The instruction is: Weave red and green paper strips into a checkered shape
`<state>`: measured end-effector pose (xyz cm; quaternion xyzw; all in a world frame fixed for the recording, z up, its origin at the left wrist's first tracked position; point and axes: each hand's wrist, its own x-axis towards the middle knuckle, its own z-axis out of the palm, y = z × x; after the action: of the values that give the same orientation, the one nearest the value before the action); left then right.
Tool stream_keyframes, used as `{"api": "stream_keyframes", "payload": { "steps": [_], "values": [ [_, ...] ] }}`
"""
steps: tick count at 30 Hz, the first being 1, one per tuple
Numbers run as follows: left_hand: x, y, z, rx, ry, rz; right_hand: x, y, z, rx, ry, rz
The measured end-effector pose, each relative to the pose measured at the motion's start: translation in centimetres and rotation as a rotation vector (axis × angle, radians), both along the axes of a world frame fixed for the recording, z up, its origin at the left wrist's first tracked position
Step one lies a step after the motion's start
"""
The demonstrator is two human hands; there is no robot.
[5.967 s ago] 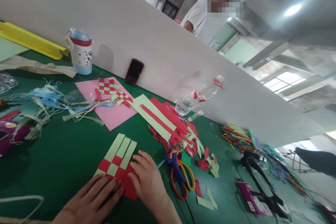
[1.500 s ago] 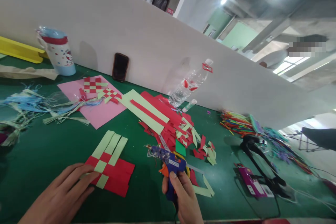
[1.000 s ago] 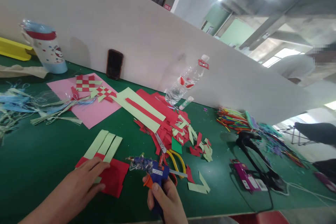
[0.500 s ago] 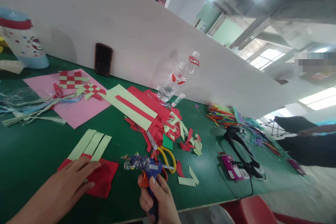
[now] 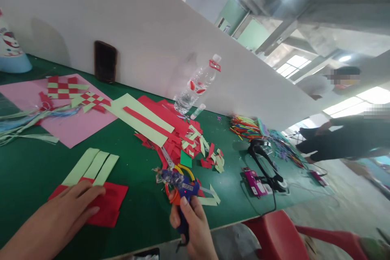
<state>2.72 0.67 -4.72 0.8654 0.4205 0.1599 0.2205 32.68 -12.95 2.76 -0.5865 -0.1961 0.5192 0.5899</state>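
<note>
My left hand point(image 5: 65, 211) lies flat, fingers stretched, on a woven mat of red and pale green paper strips point(image 5: 91, 187) at the near left of the green table point(image 5: 140, 211). Three green strips stick out from under my fingers toward the back. My right hand point(image 5: 190, 221) is closed round the handle of a blue glue gun point(image 5: 179, 185) with an orange trigger. The gun is held above the table near its front edge, its nozzle pointing left toward the mat, a hand's width away from it.
Yellow-handled scissors point(image 5: 179, 168) and a heap of red and green paper scraps point(image 5: 189, 146) lie behind the gun. A pink sheet point(image 5: 70, 124) holds smaller woven pieces. A water bottle point(image 5: 196, 87), a phone point(image 5: 105, 61), coloured sticks point(image 5: 246, 126) and a red chair point(image 5: 274, 235) are around. People stand at the right.
Since six seconds ago my right hand left the woven mat and picked up the glue gun. In the last second the view swung right; the gun stays pointed at the mat.
</note>
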Motion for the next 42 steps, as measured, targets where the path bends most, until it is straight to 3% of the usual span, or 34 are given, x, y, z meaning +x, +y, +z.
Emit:
{"api": "stream_keyframes", "payload": {
  "steps": [3,10,20,27,36,42],
  "values": [
    [0.4,0.0,1.2,-0.010,0.100,-0.050,0.3,-0.1,0.3,-0.026,-0.031,0.002],
    [1.4,-0.1,3.6,-0.087,0.185,-0.045,-0.9,-0.3,0.3,-0.087,-0.150,0.187],
    [1.4,-0.4,3.3,-0.125,0.171,0.002,-1.4,0.2,0.5,-0.097,-0.232,0.344],
    [2.0,-0.3,3.8,-0.146,0.091,0.038,-1.6,0.1,0.0,-0.104,-0.224,0.329],
    [0.5,0.1,1.8,-0.079,0.003,0.001,-2.4,0.1,0.6,-0.130,-0.208,0.311],
    [0.2,0.4,2.3,-0.127,0.004,-0.018,-2.9,0.2,0.6,-0.146,-0.196,0.343]
  ]
}}
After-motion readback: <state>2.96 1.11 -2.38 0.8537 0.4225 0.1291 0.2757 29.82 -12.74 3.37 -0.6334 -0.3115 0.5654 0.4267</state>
